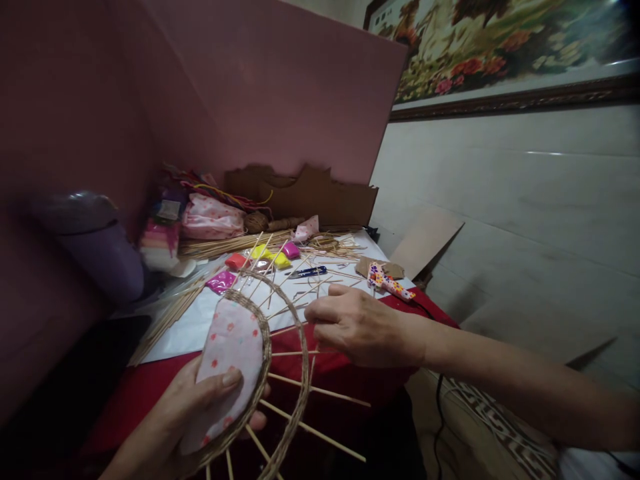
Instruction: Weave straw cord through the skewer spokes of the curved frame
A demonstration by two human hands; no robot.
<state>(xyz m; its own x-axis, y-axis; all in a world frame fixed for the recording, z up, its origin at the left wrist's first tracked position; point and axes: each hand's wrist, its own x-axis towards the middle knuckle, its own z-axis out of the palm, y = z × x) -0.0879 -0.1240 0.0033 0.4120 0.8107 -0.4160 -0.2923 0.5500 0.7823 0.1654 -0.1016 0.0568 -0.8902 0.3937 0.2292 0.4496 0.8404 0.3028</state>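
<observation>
Pink floral half-disc [240, 347], braided rim [267, 347], radiating sticks [330, 440].

We work two-handed
Our left hand [186, 400] clasps, thumb [220, 385] uppermost; our right hand [360, 327] curls its fingers [323, 311], forearm [490, 372] outstretched behind it.

right hand [357, 327], right forearm [500, 377] bare; pale cloth [587, 465], apparently clothing, just below right forearm; left hand [193, 398] bare, left of right forearm.
</observation>
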